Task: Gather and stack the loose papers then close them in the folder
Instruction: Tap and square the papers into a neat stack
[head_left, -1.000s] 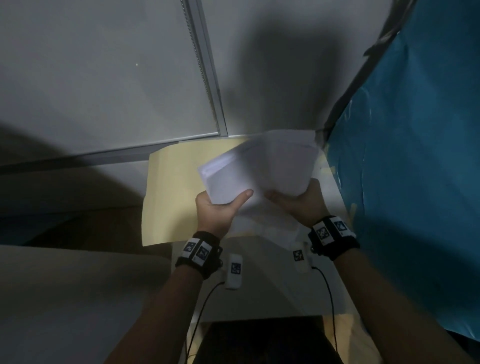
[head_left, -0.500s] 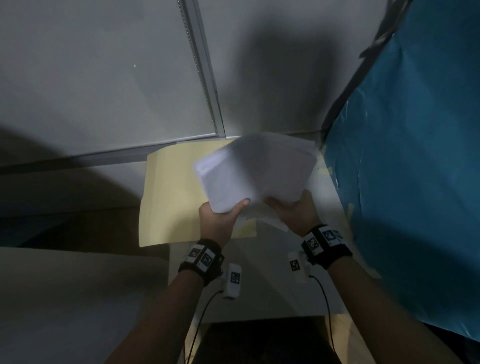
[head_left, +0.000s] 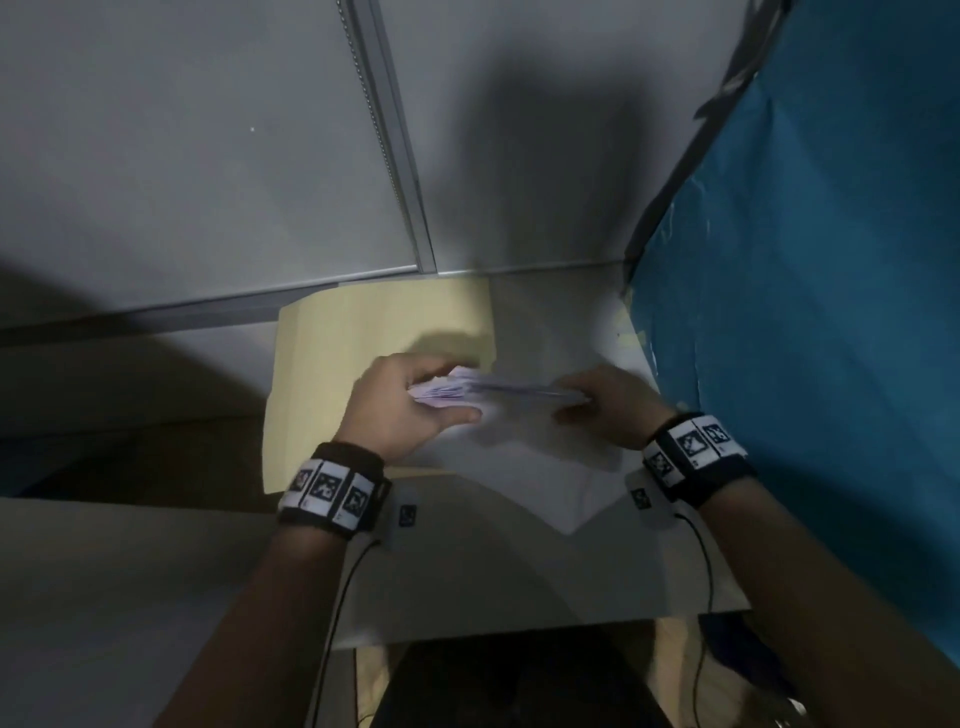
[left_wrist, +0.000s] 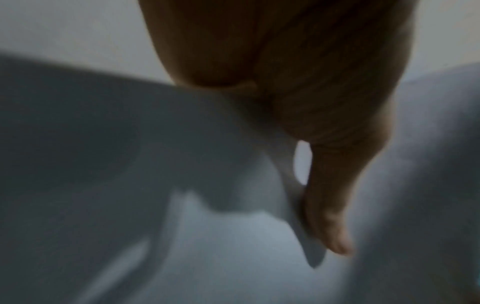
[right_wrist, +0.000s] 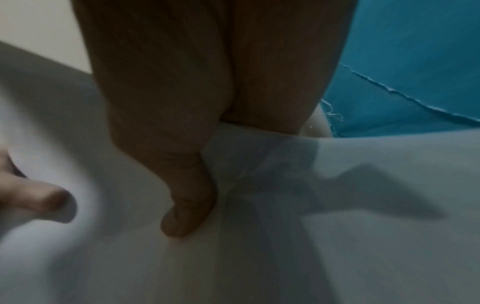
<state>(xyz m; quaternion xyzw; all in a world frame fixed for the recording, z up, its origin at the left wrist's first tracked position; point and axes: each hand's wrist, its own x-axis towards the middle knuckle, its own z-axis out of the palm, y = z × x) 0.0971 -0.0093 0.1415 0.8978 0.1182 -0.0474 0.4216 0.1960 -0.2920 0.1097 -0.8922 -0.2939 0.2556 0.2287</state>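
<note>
you hold the stack of papers (head_left: 498, 392) edge-on above the open manila folder (head_left: 363, 332), left hand (head_left: 400, 410) and right hand (head_left: 608, 410) pinching opposite ends; it looks light, floppy and slippery, so grip near the short edges.

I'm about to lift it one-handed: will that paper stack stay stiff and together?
Probably floppy: the paper stack is thin, and left hand and right hand each hold one end. Its left edges look fanned, so sheets may slide apart.
</note>
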